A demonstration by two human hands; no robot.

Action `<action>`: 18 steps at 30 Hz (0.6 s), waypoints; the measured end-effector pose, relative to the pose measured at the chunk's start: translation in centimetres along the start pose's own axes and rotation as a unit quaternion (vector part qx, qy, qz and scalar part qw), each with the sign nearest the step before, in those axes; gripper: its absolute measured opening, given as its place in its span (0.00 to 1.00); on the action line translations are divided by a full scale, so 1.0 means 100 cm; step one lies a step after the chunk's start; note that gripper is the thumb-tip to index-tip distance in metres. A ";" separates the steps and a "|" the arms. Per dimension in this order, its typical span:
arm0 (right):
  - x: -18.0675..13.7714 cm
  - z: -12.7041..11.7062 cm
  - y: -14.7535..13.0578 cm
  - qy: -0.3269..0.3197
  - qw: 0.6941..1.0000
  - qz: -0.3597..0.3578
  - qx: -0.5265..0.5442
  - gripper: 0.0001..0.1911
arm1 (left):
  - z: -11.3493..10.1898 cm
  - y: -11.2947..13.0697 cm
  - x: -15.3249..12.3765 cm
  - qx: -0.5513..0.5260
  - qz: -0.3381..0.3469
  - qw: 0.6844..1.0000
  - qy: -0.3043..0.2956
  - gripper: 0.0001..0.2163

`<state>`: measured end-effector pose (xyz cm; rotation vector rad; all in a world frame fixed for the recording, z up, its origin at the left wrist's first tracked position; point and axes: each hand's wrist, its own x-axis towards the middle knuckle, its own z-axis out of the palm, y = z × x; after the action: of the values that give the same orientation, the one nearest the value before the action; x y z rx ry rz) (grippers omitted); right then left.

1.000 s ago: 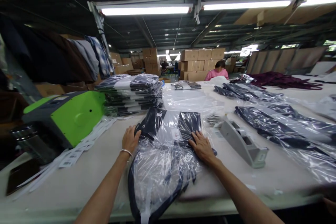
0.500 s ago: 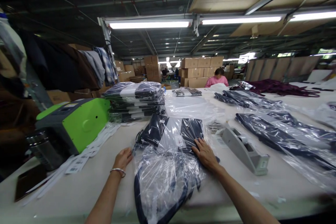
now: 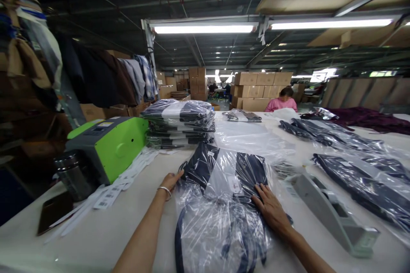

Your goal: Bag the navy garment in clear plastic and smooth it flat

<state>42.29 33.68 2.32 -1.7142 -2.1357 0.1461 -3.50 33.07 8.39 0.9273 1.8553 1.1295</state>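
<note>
In front of me a folded navy and pale grey garment point(image 3: 224, 170) lies on the table inside a clear plastic bag point(image 3: 208, 230). A small white tag point(image 3: 235, 185) shows on its middle panel. My right hand point(image 3: 272, 207) lies flat on the garment's right side, fingers stretched out over the plastic. At the left edge, my left hand point(image 3: 171, 182) reaches with outstretched fingers and touches the bag beside a dark strap point(image 3: 182, 166). Whether its fingertips pinch any plastic cannot be made out.
Left stand a green and grey machine point(image 3: 128, 145), a dark flask point(image 3: 74, 175) and printed label strips point(image 3: 110, 194). Behind is a stack of bagged garments point(image 3: 179, 121). A grey tape dispenser point(image 3: 336, 217) and more bagged garments point(image 3: 361, 179) lie right. A person in pink point(image 3: 282, 103) is beyond.
The view has turned left, so the scene sits further right. My left hand has come up to the garment's left edge; my right hand stays on its right side.
</note>
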 end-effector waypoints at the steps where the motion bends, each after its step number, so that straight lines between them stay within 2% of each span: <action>1: 0.000 0.002 0.002 0.003 1.000 0.000 0.001 0.34 | 0.001 0.001 0.005 0.029 0.008 0.999 0.008 0.34; 4: 0.001 0.007 0.006 0.017 1.000 -0.002 0.002 0.34 | 0.001 0.003 0.018 0.115 0.030 0.992 0.032 0.32; 7: 0.000 0.010 0.008 0.026 1.000 -0.006 0.003 0.34 | 0.000 0.002 0.023 0.189 0.041 0.981 0.028 0.27; 10: -0.001 0.011 0.008 0.033 0.999 -0.004 0.008 0.34 | 0.001 0.003 0.020 0.252 0.047 0.966 0.019 0.24; 13: -0.002 0.011 0.007 0.027 1.000 0.004 0.013 0.34 | 0.008 0.014 0.007 0.310 0.073 0.947 0.039 0.26; 15: -0.002 0.011 0.007 0.022 1.000 0.007 0.017 0.34 | 0.019 0.026 -0.003 0.339 0.122 0.931 0.065 0.30; 17: -0.003 0.010 0.006 0.023 0.999 0.006 0.021 0.34 | 0.032 0.039 -0.012 0.374 0.220 0.898 0.072 0.33; 18: -0.003 0.010 0.005 0.024 0.999 0.006 0.023 0.34 | 0.039 0.044 -0.014 0.391 0.270 0.878 0.054 0.33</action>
<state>42.46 33.64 1.20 -1.6886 -2.0722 0.1544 1.40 34.79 11.47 1.9696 2.2577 0.6984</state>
